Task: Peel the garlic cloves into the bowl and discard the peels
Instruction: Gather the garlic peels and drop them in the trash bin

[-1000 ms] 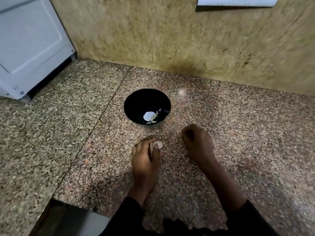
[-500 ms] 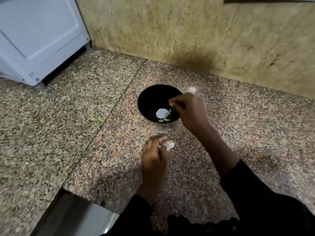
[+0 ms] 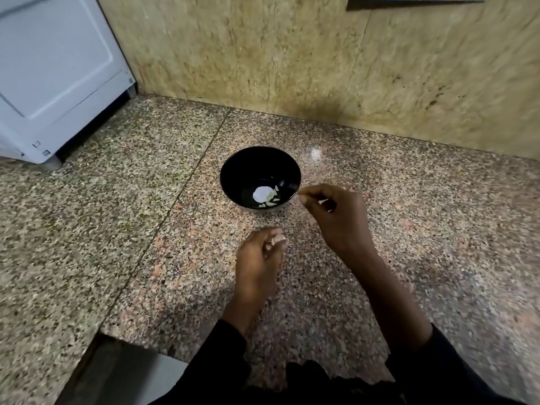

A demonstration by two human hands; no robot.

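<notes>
Near the middle of the granite counter (image 3: 409, 229), not far from the back wall (image 3: 321, 68), stands a black bowl (image 3: 233, 168) with some pale peeled pieces (image 3: 264, 195) at the bottom. Just in front of it, toward the near edge, hovers the left hand (image 3: 258, 258), fingers curled and pinching a small garlic clove (image 3: 277, 239) at the fingertips (only a little of the clove visible, so hard to say how much skin remains). To the right of the bowl, just beside its rim, sits the right hand (image 3: 336, 214), fingers curled and thumb meeting forefinger; cannot tell if something thin is pinched there or nothing at all. At the far left corner, a white appliance (image 3: 58, 68) on small feet. About handling, as a judgement: very light and small, firm inside but with papery, brittle skin, a bit slippery once bare. Best to hold at the thick middle with the left fingertips and to catch the skin at the pointed end with the right nails, pulling gently, not squeezing hard, otherwise likely to shoot out.
</notes>
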